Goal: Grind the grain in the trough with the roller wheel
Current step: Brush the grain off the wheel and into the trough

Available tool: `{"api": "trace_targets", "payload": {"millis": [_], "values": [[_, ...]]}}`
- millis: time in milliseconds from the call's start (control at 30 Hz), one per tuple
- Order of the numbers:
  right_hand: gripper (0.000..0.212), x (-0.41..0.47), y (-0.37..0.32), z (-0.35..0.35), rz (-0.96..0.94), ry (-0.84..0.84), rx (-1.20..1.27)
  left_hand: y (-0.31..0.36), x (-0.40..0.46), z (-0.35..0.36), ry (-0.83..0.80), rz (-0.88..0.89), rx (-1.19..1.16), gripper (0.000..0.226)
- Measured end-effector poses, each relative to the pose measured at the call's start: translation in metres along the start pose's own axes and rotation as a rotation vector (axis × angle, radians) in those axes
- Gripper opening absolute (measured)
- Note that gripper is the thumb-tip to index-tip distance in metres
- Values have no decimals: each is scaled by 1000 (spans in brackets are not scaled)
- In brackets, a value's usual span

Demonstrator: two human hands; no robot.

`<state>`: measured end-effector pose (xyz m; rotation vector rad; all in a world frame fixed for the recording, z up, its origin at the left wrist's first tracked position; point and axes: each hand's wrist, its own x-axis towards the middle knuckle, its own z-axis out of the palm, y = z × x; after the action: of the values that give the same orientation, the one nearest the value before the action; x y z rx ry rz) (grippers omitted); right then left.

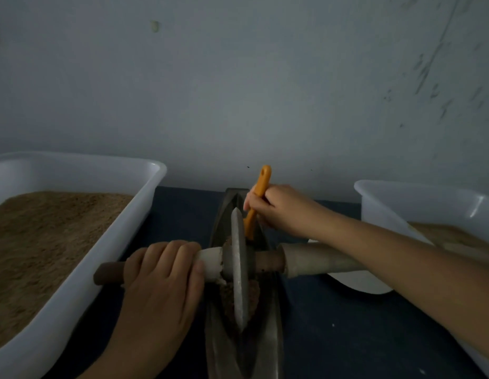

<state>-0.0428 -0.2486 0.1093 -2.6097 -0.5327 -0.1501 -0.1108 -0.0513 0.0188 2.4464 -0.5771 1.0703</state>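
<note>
Grain is worked in a narrow metal trough [273,337] on a dark table [347,324].
The roller wheel [239,266] stands upright in brown grain [254,294]; its left handle [210,262] is gripped by the left hand [164,272], while an orange tool [258,195] is held in the right hand [278,209], fingers curled round it.

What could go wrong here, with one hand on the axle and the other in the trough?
1. The right hand holds the orange tool in the trough just beyond the roller wheel; a forward roll could pinch the fingers or jam the tool.
2. Only the left hand grips the axle, so the wheel may tilt sideways.
3. Grain heaped beside the wheel could spill over the rim.
</note>
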Motion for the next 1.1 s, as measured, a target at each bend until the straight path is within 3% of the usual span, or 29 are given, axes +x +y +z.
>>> {"api": "trace_targets", "payload": {"millis": [200,300,433,533,600,700,833,933,1100], "values": [[36,3,-7,-22,-75,192,6,2,0,0,-14,-13,-15,26],[40,10,-7,-7,-38,111,-96,0,-1,-1,-20,-10,-7,30],[37,4,-6,-1,-7,8,1,-1,0,-1,-38,-16,-6,30],[33,-3,-5,-15,-84,170,4,0,0,-1,-30,-25,-3,30],[33,-8,-3,-21,-105,189,-13,2,0,-2,-27,-22,6,31],[28,-17,3,-33,-80,198,-4,3,-1,-3,-34,-20,6,32],[24,-57,25,-73,-2,372,135,1,0,-3,-58,-16,25,32],[19,-105,53,-93,56,416,-29,-1,1,-1,-72,-14,54,33],[25,-174,81,-86,178,320,-269,-2,0,0,-77,-29,67,32]]}}
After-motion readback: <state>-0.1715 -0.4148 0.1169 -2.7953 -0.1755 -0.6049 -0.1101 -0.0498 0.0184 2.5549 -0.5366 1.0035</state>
